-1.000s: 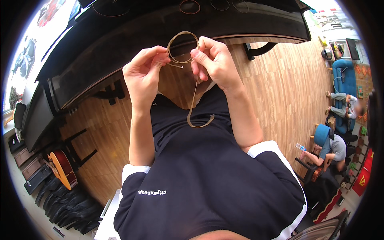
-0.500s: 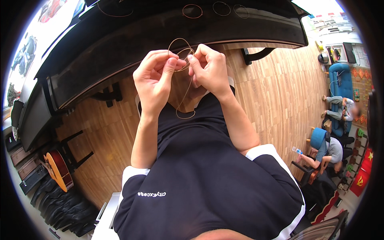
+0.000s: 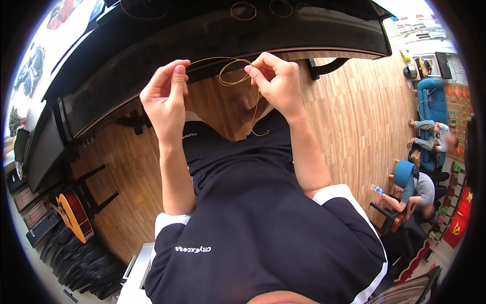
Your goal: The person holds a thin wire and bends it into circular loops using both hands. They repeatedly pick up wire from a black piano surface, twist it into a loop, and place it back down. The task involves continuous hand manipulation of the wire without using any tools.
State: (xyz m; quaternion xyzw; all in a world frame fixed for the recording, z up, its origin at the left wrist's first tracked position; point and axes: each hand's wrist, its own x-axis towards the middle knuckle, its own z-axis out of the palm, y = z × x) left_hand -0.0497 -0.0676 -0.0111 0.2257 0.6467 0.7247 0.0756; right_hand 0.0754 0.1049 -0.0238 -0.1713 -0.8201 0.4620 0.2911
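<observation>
A thin brass-coloured guitar string is stretched between my two hands, above my lap and close to the near edge of a black glossy table. My left hand pinches one end of it between thumb and fingertips. Loose loops of the string hang beside my right hand, whose thumb and forefinger are closed on them. From the right hand a free tail drops in a curve towards my dark shorts.
On the black table lie a copper-coloured coil, two paler coils and another curved string. An acoustic guitar stands at the left, near dark cases. Two people sit far right, by a blue sofa.
My left hand has moved left, away from the right hand, drawing a length of string out of the loops. My right hand has shifted slightly right, and the hanging tail swung with it.
</observation>
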